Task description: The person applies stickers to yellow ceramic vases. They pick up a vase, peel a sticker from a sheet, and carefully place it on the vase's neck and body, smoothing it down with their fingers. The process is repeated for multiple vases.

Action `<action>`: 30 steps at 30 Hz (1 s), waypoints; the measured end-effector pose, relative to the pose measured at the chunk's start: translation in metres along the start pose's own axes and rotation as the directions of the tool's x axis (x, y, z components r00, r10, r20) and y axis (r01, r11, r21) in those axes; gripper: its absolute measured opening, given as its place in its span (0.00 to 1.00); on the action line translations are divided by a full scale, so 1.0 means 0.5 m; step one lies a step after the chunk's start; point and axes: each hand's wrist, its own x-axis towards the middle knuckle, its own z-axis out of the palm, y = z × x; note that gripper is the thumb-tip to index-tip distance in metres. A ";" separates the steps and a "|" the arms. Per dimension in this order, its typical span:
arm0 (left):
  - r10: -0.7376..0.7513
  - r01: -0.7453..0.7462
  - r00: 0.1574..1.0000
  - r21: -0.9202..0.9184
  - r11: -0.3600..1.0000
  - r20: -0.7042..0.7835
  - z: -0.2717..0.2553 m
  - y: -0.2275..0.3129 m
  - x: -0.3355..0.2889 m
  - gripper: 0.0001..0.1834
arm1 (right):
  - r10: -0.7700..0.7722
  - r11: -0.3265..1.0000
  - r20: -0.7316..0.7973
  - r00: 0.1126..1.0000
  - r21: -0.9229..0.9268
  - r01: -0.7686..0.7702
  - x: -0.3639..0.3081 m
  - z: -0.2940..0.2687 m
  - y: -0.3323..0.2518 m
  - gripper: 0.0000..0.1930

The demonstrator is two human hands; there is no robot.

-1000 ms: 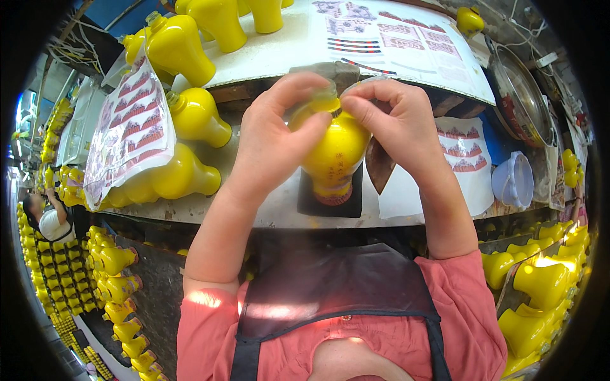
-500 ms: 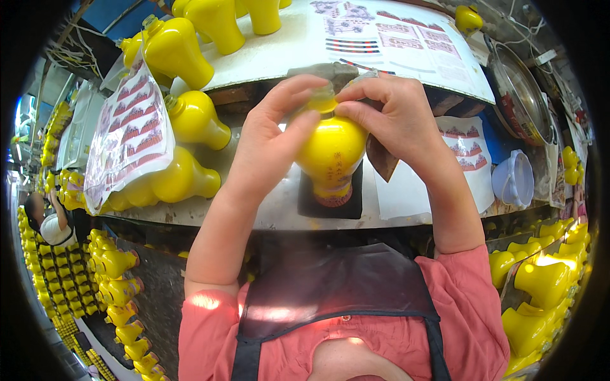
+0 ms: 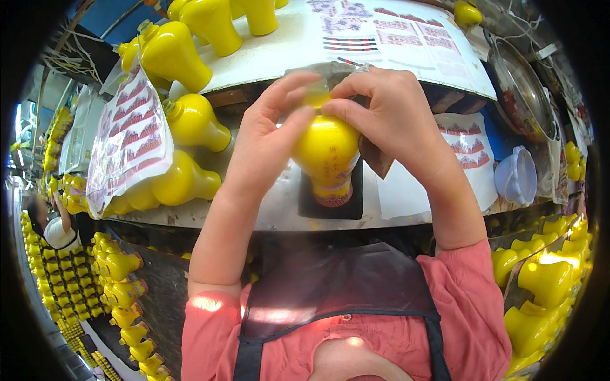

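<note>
A glossy yellow bottle point(image 3: 326, 143) with a clear glass neck, dark lettering and a patterned band near its base stands on a black pad point(image 3: 349, 200) in front of me. My left hand point(image 3: 270, 130) curves around its neck and shoulder, thumb against the shoulder; its fingertips are slightly blurred. At the other side of the neck, the thumb and index finger of my right hand point(image 3: 387, 108) pinch close together; what lies between them is hidden. A flat, brown pointed piece point(image 3: 377, 159) sticks out beneath my right palm.
More yellow bottles point(image 3: 197, 120) lie at the left, partly under a sheet of printed reddish decals point(image 3: 130, 136). Another decal sheet point(image 3: 467, 149) lies right of the pad, beside a pale plastic tub point(image 3: 516, 176). Printed sheets point(image 3: 406, 35) cover the raised white board behind. A person point(image 3: 58, 228) is far left.
Both hands have shifted slightly left around the neck, and the bottle's top leans a little left with them. A dark strip seen earlier at the neck no longer shows.
</note>
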 end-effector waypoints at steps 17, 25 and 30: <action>-0.007 0.010 1.000 -0.131 0.991 0.025 -0.012 -0.018 0.003 0.25 | 0.219 0.888 0.157 0.963 0.377 -0.264 -0.031 0.011 0.019 0.14; 0.006 -0.006 1.000 -0.134 0.991 -0.002 -0.008 -0.020 -0.002 0.25 | 0.083 0.988 0.012 0.997 0.131 -0.084 -0.072 0.013 -0.032 0.16; 0.023 -0.022 1.000 -0.122 0.992 0.003 -0.007 -0.016 -0.006 0.24 | 0.072 0.996 -0.019 0.997 0.049 -0.071 -0.087 0.015 -0.056 0.16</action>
